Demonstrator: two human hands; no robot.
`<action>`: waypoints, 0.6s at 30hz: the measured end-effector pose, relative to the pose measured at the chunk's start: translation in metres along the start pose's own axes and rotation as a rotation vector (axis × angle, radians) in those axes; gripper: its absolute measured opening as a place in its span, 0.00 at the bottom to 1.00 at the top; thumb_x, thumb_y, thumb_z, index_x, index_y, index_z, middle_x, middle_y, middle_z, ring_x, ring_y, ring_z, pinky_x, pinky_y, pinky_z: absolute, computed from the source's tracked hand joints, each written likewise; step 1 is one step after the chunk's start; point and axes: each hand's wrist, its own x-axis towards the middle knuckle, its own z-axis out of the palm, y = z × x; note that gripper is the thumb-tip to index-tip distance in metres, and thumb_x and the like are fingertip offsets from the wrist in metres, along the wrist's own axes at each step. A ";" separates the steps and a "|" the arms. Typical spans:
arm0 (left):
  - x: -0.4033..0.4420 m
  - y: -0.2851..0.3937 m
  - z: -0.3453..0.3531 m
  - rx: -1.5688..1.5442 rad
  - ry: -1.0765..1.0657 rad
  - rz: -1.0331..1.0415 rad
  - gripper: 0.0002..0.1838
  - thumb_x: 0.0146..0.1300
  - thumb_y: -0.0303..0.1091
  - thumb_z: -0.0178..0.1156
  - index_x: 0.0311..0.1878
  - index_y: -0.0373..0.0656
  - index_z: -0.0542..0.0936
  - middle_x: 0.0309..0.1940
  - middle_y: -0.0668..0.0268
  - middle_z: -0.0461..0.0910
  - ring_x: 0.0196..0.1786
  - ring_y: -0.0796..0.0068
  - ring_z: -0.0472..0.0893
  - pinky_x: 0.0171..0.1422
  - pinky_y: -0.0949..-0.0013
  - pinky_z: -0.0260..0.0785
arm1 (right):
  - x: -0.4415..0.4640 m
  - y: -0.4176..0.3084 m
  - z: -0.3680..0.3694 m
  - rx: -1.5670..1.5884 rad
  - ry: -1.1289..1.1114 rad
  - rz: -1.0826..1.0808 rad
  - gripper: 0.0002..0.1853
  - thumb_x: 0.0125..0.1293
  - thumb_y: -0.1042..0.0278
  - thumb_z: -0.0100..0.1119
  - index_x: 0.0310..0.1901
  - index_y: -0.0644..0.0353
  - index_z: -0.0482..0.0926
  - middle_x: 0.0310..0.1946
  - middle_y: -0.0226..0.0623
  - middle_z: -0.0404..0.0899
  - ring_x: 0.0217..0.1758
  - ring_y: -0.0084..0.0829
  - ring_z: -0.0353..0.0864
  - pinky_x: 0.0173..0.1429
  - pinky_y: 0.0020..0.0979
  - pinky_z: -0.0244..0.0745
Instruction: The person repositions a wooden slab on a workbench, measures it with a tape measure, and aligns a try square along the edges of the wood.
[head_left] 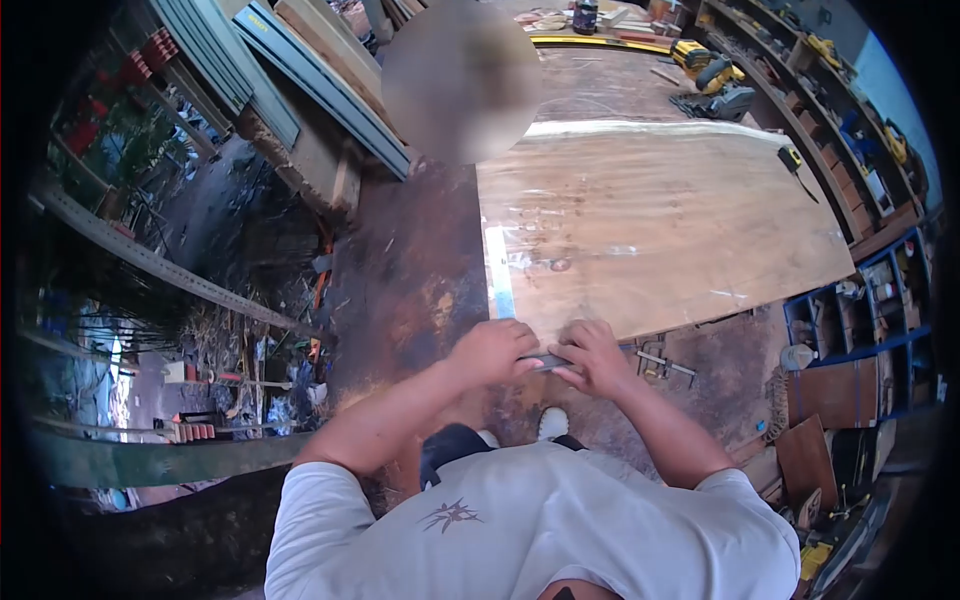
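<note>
At the near left corner of a plywood sheet (660, 230), both hands are close together. My left hand (497, 350) has its fingers curled around one end of a short, dark grey, bar-like piece (546, 362). Bent around the other end of it is my right hand (590, 357), thumb underneath. Fingers cover most of this piece, so its kind is unclear. A pale, shiny straight strip (498, 268) lies along the sheet's left edge and reaches down to my left hand; whether it joins the held piece cannot be seen.
A clamp-like metal tool (665, 366) lies right of my hands. On the sheet's far right is a tape measure (792, 160); beyond it sits a yellow power tool (705, 68). Long boards (320, 85) lean at left. Shelves (830, 130) and a blue rack (860, 300) line the right.
</note>
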 end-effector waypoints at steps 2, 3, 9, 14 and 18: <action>0.010 -0.032 -0.012 -0.066 -0.098 0.066 0.18 0.58 0.46 0.63 0.47 0.44 0.79 0.48 0.62 0.79 0.53 0.59 0.78 0.57 0.59 0.72 | 0.003 -0.003 -0.005 0.021 -0.045 0.056 0.20 0.49 0.62 0.70 0.46 0.54 0.81 0.46 0.36 0.75 0.57 0.40 0.72 0.58 0.44 0.64; 0.015 -0.053 -0.018 -0.041 -0.070 0.201 0.19 0.60 0.46 0.62 0.48 0.44 0.79 0.50 0.61 0.78 0.55 0.57 0.77 0.59 0.58 0.71 | 0.006 -0.005 -0.006 0.014 -0.045 0.068 0.20 0.49 0.62 0.70 0.46 0.54 0.81 0.46 0.36 0.75 0.57 0.40 0.72 0.58 0.44 0.64; 0.057 -0.181 -0.041 -0.057 -0.026 0.625 0.21 0.64 0.47 0.60 0.57 0.48 0.78 0.61 0.58 0.74 0.64 0.56 0.72 0.70 0.56 0.64 | 0.018 -0.036 -0.005 0.034 -0.045 0.323 0.21 0.46 0.69 0.72 0.45 0.55 0.81 0.49 0.37 0.76 0.62 0.43 0.72 0.63 0.45 0.66; 0.080 -0.219 -0.037 -0.102 -0.008 0.771 0.21 0.64 0.48 0.60 0.56 0.48 0.79 0.60 0.58 0.75 0.64 0.60 0.73 0.72 0.56 0.61 | 0.039 -0.070 -0.005 -0.058 -0.068 0.605 0.22 0.43 0.76 0.73 0.45 0.55 0.82 0.52 0.35 0.76 0.65 0.47 0.70 0.67 0.46 0.65; 0.084 -0.219 -0.059 -0.068 -0.184 0.781 0.24 0.67 0.52 0.54 0.59 0.47 0.79 0.61 0.55 0.74 0.66 0.59 0.71 0.77 0.56 0.53 | 0.061 -0.087 -0.003 -0.210 -0.182 0.789 0.24 0.40 0.76 0.74 0.44 0.52 0.83 0.54 0.34 0.76 0.68 0.47 0.67 0.73 0.44 0.62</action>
